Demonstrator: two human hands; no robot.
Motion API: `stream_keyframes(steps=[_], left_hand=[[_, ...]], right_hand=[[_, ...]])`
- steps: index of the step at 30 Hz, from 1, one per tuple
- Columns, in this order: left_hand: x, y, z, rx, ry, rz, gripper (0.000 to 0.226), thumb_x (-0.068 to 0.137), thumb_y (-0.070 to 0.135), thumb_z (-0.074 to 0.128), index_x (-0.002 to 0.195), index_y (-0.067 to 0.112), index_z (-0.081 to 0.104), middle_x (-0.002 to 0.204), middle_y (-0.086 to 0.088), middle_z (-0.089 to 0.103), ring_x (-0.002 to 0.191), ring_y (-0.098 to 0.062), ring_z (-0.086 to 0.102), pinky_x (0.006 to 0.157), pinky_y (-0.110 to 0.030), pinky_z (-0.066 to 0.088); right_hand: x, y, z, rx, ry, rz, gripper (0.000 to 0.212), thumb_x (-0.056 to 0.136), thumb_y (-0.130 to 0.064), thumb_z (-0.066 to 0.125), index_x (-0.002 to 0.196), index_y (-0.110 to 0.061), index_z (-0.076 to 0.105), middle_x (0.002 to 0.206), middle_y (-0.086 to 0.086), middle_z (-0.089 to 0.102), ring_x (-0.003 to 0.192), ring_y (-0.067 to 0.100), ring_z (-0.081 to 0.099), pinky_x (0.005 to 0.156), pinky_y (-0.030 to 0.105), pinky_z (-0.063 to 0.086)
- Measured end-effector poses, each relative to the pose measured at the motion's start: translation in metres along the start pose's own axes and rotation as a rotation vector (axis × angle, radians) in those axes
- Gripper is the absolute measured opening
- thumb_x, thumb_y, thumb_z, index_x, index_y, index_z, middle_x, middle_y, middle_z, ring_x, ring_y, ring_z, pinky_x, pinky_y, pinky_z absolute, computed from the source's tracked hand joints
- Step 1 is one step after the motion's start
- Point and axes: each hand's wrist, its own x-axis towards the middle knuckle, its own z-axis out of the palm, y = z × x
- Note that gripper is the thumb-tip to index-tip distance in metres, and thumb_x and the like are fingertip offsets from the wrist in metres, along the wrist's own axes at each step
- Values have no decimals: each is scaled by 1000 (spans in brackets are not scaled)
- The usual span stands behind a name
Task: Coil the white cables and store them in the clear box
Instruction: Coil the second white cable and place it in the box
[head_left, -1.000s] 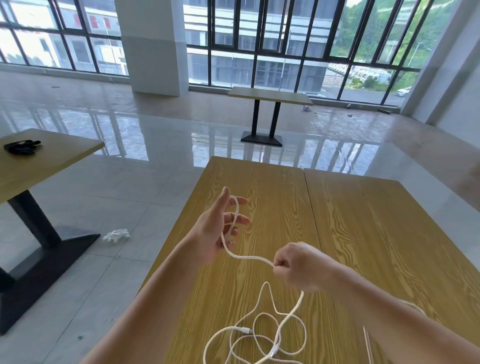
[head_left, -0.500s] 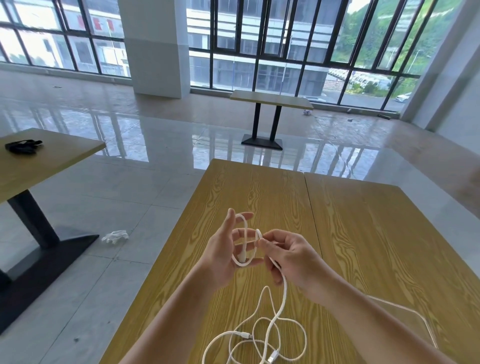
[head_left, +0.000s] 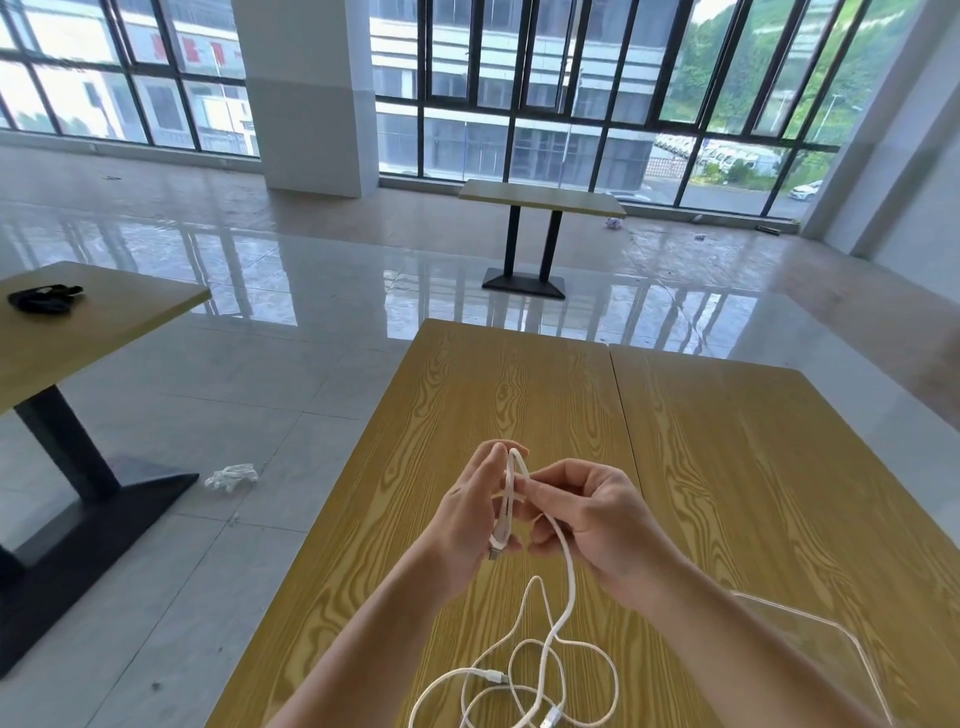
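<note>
1. Your left hand (head_left: 470, 519) is up over the wooden table (head_left: 727, 467), fingers closed on a narrow upright loop of the white cable (head_left: 511, 499), with one plug end poking out just below the thumb.
2. Your right hand (head_left: 597, 525) is right beside it, fingertips pinched on the same cable at the top of the loop, and the strand runs down out of that hand.
3. The rest hangs and lands in loose, crossing rings on the table near you. At least two more plug ends lie in that pile, so it looks like more than one cable there.
4. Judging by the drape, it's light, soft and floppy. It won't hold a shape unless you keep it pinned.
5. It looks smooth, so expect loops to slide. Grip the bundle at its middle, not at a plug.
6. Feed slack gently, since those crossings could snag.
7. The clear box (head_left: 810, 644) sits by your right forearm, partly hidden, nothing visibly in it yet.
</note>
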Motion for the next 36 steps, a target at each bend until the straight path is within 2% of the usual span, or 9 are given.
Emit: stream_keyframes(steps=[5, 8, 12, 14, 18, 21, 24, 33, 36], left_hand=[[1, -1, 4, -32, -30, 30, 44, 95, 60, 39, 111, 21, 53, 66, -7, 51, 57, -18, 48, 51, -29, 40], [3, -1, 3, -2, -21, 46, 35, 90, 56, 47, 101, 22, 52, 66, -9, 50, 54, -19, 46, 50, -31, 34], [4, -1, 1, -81, 7, 30, 28, 100, 41, 41, 104, 16, 52, 82, -10, 58, 55, -21, 51, 47, -27, 35], [4, 0, 1, -82, -27, 20, 32, 99, 43, 41, 107, 15, 53, 84, -10, 58, 57, -23, 51, 48, -28, 36], [2, 4, 4, -136, -40, 5, 29, 106, 36, 33, 111, 13, 51, 68, -1, 56, 51, -21, 45, 46, -27, 36], [5, 3, 2, -157, 39, 7, 35, 108, 36, 28, 107, 15, 56, 79, -9, 63, 59, -25, 48, 48, -29, 39], [10, 7, -4, -186, 139, 11, 38, 107, 39, 29, 102, 18, 60, 93, -15, 67, 65, -25, 60, 53, -33, 46], [25, 36, -53, -531, 375, -49, 38, 105, 43, 35, 102, 15, 61, 94, -18, 70, 68, -25, 64, 56, -33, 51], [25, 47, -61, -525, 367, -29, 38, 105, 42, 35, 98, 17, 62, 89, -15, 71, 66, -24, 63, 56, -33, 49]], right_hand=[[-2, 10, 9, -229, 27, -94, 10, 94, -19, 68, 88, -15, 76, 67, 4, 72, 52, 13, 62, 50, 29, 56], [0, 14, 10, -324, -4, -116, 18, 97, -19, 62, 92, -24, 79, 67, 3, 69, 54, 12, 58, 53, 25, 53], [-3, 11, 7, -356, -155, -106, 31, 95, -2, 53, 95, -18, 80, 77, 3, 70, 66, 14, 59, 65, 25, 54], [-3, 11, 7, -377, -145, -129, 31, 94, 1, 56, 98, -19, 79, 80, 4, 74, 67, 12, 62, 66, 24, 55], [0, 14, 10, -260, -54, -140, 12, 91, 2, 65, 92, -7, 73, 74, 10, 75, 63, 16, 68, 62, 28, 59], [0, 13, 11, -244, -18, -137, 3, 91, -4, 68, 89, -3, 69, 74, 15, 74, 60, 19, 68, 59, 31, 60], [-3, 11, 9, -297, -55, -65, 10, 97, -12, 62, 95, -6, 70, 77, 17, 73, 59, 20, 66, 58, 31, 58], [-16, 14, -26, -604, -437, 223, 25, 103, -21, 50, 117, -18, 71, 74, -3, 70, 62, 10, 59, 68, 27, 51], [-16, 13, -31, -681, -455, 286, 23, 103, -21, 50, 113, -18, 72, 66, -5, 66, 56, 8, 56, 63, 23, 49]])
